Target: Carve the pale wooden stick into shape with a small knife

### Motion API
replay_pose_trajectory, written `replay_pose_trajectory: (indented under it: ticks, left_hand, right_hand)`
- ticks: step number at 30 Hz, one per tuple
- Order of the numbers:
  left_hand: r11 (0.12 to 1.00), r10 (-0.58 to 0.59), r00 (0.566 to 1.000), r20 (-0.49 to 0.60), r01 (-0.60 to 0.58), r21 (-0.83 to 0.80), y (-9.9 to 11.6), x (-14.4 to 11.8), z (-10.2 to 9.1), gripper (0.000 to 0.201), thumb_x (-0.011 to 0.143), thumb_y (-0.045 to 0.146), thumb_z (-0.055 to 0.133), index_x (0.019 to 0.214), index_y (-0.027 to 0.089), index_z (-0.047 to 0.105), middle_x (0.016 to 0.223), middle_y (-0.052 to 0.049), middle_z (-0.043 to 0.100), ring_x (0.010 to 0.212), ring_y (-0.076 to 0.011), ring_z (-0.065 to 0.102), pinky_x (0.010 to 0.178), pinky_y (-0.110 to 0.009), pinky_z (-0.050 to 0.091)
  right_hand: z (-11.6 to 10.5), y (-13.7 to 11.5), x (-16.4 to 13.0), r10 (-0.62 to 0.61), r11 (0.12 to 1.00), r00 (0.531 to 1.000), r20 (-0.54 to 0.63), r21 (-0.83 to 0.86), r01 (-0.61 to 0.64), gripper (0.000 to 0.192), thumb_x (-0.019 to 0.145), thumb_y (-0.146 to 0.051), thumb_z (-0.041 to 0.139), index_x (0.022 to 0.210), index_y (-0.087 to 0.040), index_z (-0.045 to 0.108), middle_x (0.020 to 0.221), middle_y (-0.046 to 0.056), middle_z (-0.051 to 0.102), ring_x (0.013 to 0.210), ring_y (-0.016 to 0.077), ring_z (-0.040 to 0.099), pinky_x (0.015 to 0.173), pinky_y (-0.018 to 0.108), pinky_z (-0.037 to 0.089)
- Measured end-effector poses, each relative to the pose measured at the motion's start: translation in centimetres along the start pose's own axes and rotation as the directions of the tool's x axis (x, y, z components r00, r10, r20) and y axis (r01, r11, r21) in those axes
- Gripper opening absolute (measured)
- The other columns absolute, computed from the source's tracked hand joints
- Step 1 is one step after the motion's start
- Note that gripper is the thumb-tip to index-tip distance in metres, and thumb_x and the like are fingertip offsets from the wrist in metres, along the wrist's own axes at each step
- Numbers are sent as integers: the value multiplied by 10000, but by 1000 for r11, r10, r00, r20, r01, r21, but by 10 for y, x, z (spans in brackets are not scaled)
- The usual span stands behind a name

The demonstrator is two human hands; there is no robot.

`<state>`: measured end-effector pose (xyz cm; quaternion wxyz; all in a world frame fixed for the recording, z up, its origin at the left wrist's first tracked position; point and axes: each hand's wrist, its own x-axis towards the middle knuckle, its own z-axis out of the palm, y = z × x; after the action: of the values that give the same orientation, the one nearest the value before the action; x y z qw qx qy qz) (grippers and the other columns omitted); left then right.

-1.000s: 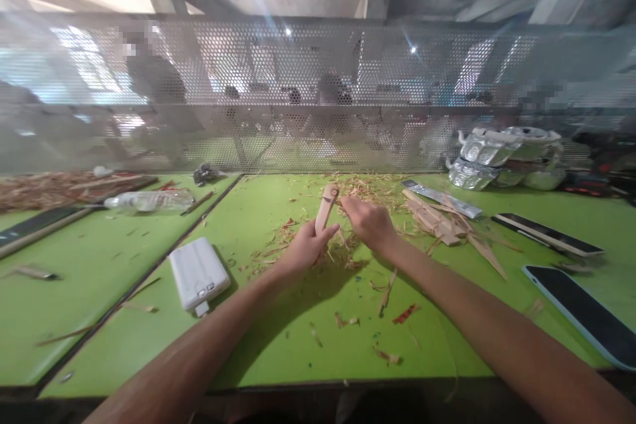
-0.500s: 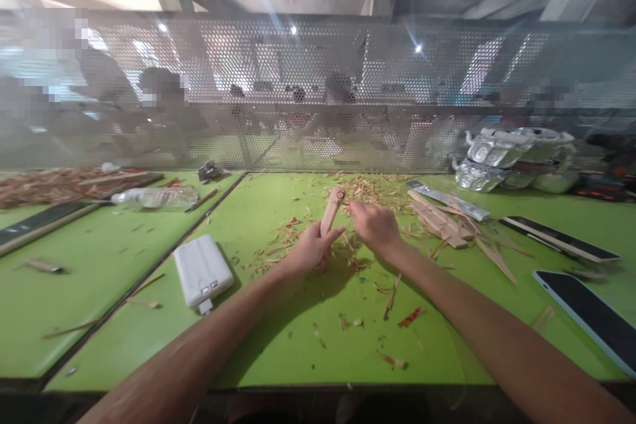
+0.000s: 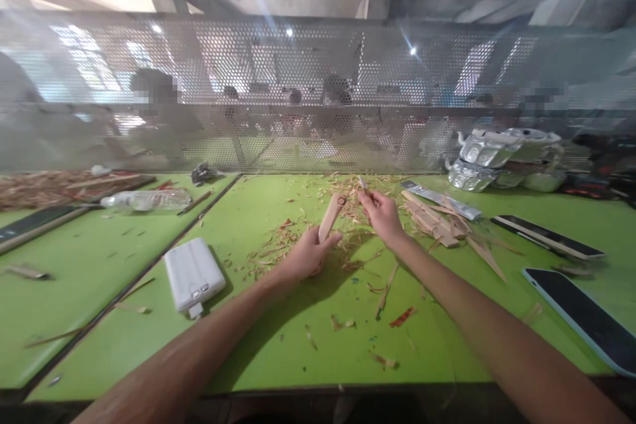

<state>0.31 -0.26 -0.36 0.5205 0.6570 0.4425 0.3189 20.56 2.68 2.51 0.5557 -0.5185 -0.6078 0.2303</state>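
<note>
My left hand (image 3: 309, 253) is closed around the lower end of a flat, pale wooden piece (image 3: 330, 217), which slants up and to the right. A dark round mark sits near its upper end. To its right, my right hand (image 3: 382, 213) grips a slim carving knife (image 3: 363, 184) whose pale tip points up and away. The knife is apart from the wood; its handle is mostly hidden in my fingers. Curled wood shavings (image 3: 275, 246) lie on the green table (image 3: 278, 358) around and beneath both hands.
A white power bank (image 3: 193, 275) lies left, a phone (image 3: 576, 318) right. Wood strips (image 3: 432, 218), a foil packet (image 3: 442, 200) and a dark flat block (image 3: 546, 236) lie right, with silvery teapots (image 3: 497, 152) behind. A plastic bottle (image 3: 146, 200) lies left. A perforated screen (image 3: 298, 126) borders the back.
My right hand has drawn away from the wooden piece to the right, and the knife has turned tip upward. My left hand keeps its hold. The whole view has shifted slightly.
</note>
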Motion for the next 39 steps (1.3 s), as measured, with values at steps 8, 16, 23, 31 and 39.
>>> replay_pose_trajectory:
  ticks: [8,16,23,31,39]
  left_hand:
    - [959,106,987,-117,-70,276,4,-3,-1,309,901,465,650,853,197,503,610,58,466,482,-98,404,434,-242,272]
    - [992,57,998,-24,-54,112,8,-4,-2,247,928,404,623,879,201,493,554,84,435,398,-84,404,370,-219,294]
    - [998,25,1000,12,-24,-64,1,0,-2,326,927,477,641,870,223,445,508,107,424,326,-66,383,311,-190,304]
    - [989,-27,1000,-10,25,-146,7,-3,-5,255,975,411,583,876,211,460,533,109,440,349,-60,393,324,-180,337]
    - [989,-60,998,-10,58,-135,12,-6,-4,279,966,419,610,873,209,452,538,110,433,356,-61,393,335,-195,325]
  right_hand:
    - [14,-23,-20,-35,999,978,208,-14,39,512,835,-653,652,607,-234,467,543,-31,429,522,123,384,498,267,302]
    - [3,-6,-8,88,987,990,108,128,-101,448,816,-653,639,699,-229,551,534,-34,460,454,114,353,445,266,274]
    - [0,-8,-11,-154,837,988,13,-530,137,440,990,-539,435,760,-219,630,682,52,635,607,181,536,566,282,324]
    - [12,-24,-25,-166,646,959,229,-709,281,420,1071,-366,332,1131,-204,715,1025,80,755,753,188,653,581,266,367]
    - [13,-6,-21,-255,634,912,322,-656,409,392,1058,-337,405,1153,-232,770,1025,97,757,629,171,574,505,284,323]
